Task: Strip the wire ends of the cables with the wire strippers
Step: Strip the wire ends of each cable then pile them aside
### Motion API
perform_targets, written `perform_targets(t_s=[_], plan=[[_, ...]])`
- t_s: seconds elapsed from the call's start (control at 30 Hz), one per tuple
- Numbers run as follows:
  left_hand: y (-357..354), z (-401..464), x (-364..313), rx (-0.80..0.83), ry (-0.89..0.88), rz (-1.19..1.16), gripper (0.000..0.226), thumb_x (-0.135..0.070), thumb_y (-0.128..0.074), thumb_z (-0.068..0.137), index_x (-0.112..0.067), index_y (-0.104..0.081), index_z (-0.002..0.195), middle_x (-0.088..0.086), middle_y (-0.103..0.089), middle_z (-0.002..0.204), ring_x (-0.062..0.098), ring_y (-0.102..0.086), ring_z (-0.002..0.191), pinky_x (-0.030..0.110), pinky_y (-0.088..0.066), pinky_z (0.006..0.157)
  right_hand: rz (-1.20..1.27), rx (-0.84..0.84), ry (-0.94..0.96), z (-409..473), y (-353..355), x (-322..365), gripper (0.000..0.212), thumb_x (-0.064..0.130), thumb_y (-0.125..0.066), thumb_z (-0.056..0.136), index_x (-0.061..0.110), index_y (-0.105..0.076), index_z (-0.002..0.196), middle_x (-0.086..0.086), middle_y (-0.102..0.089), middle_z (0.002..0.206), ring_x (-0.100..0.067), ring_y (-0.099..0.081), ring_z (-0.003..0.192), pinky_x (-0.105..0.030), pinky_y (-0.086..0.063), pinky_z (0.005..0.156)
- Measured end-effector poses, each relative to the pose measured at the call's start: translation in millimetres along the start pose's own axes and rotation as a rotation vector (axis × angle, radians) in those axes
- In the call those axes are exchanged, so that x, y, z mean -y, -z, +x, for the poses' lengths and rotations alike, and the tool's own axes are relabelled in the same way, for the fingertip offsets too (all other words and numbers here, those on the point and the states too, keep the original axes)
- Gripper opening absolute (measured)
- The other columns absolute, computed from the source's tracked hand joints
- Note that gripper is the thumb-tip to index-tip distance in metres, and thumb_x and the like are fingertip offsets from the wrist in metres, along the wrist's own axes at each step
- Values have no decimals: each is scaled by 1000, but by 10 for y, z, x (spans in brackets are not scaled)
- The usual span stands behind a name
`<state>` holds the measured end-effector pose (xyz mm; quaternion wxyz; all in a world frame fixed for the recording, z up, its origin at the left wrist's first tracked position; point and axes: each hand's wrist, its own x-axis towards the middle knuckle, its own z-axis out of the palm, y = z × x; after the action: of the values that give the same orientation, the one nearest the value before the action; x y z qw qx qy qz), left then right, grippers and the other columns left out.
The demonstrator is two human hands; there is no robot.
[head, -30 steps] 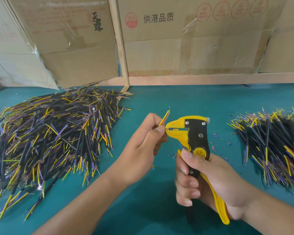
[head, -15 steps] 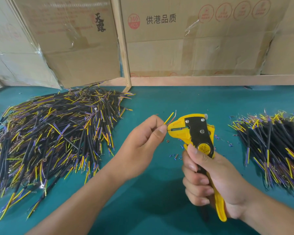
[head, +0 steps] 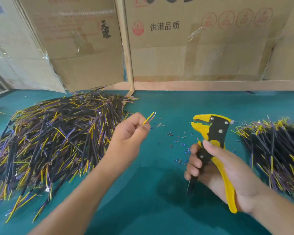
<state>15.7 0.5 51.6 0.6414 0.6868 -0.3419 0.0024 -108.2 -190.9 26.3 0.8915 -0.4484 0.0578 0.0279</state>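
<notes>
The left hand [head: 131, 133] had drawn away from the wire strippers [head: 210, 131] toward the centre-left of the frame, where half a second earlier its wire tips sat right at the tool's nose. It kept a closed pinch on a cable [head: 148, 118], whose yellow wire and a thin bare strand poked up from the fingers. The right hand [head: 215, 168], at lower right, stayed wrapped round the handles, and the yellow jaws stood parted with nothing between them. That gap suggested this end was stripped and the cable was about ready to be put down.

The teal tabletop [head: 159, 209] filled the lower frame. A large heap of black cables with yellow and purple wires [head: 54, 138] lay at left, and a second pile [head: 275, 150] at the right edge. Flattened cardboard boxes [head: 193, 44] and a wooden post [head: 126, 48] closed off the back. Small insulation scraps [head: 178, 141] were scattered between the hands.
</notes>
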Motion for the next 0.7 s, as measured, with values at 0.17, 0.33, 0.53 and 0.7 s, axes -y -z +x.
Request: perform_targets(t_s=[0.17,0.33,0.53,0.7], plan=[[-9,-10,-48,-18,52,-160,14,-33,-53,75,-28,-46,63,-10,-31,56,7,-20,51,15,-21,44,-22,58,-31,7,5,-54,47,36,-85,73,0,-70,98,-15,-49,74,-30,-52,66,-44,-53,68],[-14,-10,-66,52,138,-271,22,-9,-47,77,-28,-53,68,-8,-32,57,9,-18,48,18,-18,43,-24,81,-50,-1,-5,-81,42,33,-75,76,-1,-70,100,-16,-49,75,-30,-52,66,-44,-53,69],[-32,-44,-61,199,142,-316,9,-19,-56,77,-28,-53,79,-7,-33,62,6,-22,49,18,-21,45,-41,142,-69,-7,-6,-105,49,34,-83,75,-3,-69,104,-16,-49,76,-30,-52,67,-46,-52,71],[-18,-65,-57,319,117,-311,4,-30,-54,94,-27,-51,92,-14,-35,61,9,-21,52,16,-24,47,-50,173,-80,-17,3,-109,45,32,-78,80,-3,-68,106,-16,-50,76,-31,-52,67,-46,-51,73]])
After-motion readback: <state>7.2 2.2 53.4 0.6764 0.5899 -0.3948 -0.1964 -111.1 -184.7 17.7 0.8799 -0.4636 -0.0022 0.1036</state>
